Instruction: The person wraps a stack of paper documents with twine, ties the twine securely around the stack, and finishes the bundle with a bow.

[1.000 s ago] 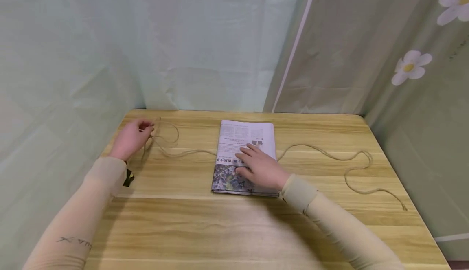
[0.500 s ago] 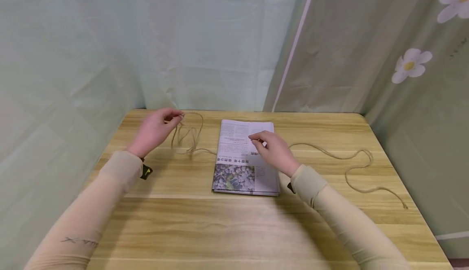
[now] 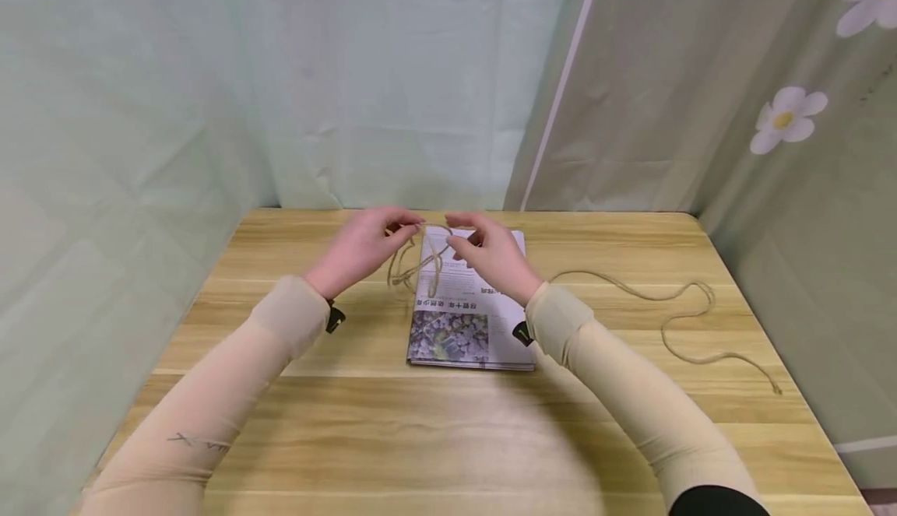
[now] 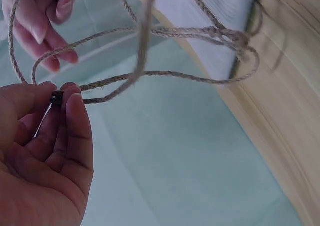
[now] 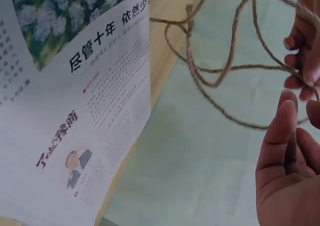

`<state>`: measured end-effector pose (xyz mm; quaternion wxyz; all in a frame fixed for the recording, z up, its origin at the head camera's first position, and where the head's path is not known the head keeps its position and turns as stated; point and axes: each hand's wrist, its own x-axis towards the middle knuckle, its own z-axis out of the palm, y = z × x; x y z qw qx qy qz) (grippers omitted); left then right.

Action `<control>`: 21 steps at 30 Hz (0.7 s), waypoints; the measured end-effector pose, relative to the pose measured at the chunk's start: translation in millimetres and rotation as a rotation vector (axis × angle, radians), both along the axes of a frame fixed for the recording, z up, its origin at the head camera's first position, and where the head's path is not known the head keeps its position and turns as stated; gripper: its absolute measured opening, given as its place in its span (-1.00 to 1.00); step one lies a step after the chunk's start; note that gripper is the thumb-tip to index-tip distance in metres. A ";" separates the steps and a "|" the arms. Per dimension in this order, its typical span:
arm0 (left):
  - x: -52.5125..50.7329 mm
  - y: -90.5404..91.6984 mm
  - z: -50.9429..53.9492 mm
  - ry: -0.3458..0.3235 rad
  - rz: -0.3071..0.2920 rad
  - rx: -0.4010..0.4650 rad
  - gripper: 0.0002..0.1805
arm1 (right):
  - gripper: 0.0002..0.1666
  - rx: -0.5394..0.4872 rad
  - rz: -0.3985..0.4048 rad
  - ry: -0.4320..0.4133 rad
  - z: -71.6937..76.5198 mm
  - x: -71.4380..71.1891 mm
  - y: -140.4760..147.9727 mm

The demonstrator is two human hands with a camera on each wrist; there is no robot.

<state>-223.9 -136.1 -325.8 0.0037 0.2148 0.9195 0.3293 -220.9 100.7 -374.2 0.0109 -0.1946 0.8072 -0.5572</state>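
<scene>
Above the upper left part of the folded newspaper (image 3: 508,329), my left hand (image 3: 360,250) pinches brown twine (image 3: 436,267) between thumb and fingertips, and loops of it hang down. In the left wrist view the left hand (image 4: 45,151) holds two strands of the twine (image 4: 175,74). My right hand (image 3: 494,255) is beside the loops, thumb and fingers apart, over the newspaper's top. In the right wrist view the right hand (image 5: 292,171) has its fingertips close to a strand of the twine (image 5: 235,118); no grip on it shows.
The other length of twine (image 3: 690,315) curves across the wooden table (image 3: 420,438) to the right of the newspaper, its end near the right edge. Pale green sheeting (image 3: 392,88) stands behind the table, with flower-printed curtain (image 3: 841,228) on the right.
My left hand has moved right from the table's left side, bringing the lifted twine over the newspaper. My right hand has left the newspaper's surface and moved up toward the left hand.
</scene>
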 end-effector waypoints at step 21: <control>-5.5 -10.3 -18.4 0.004 0.060 0.019 -0.73 | -0.69 -0.272 -0.394 -0.007 30.9 -15.9 124.3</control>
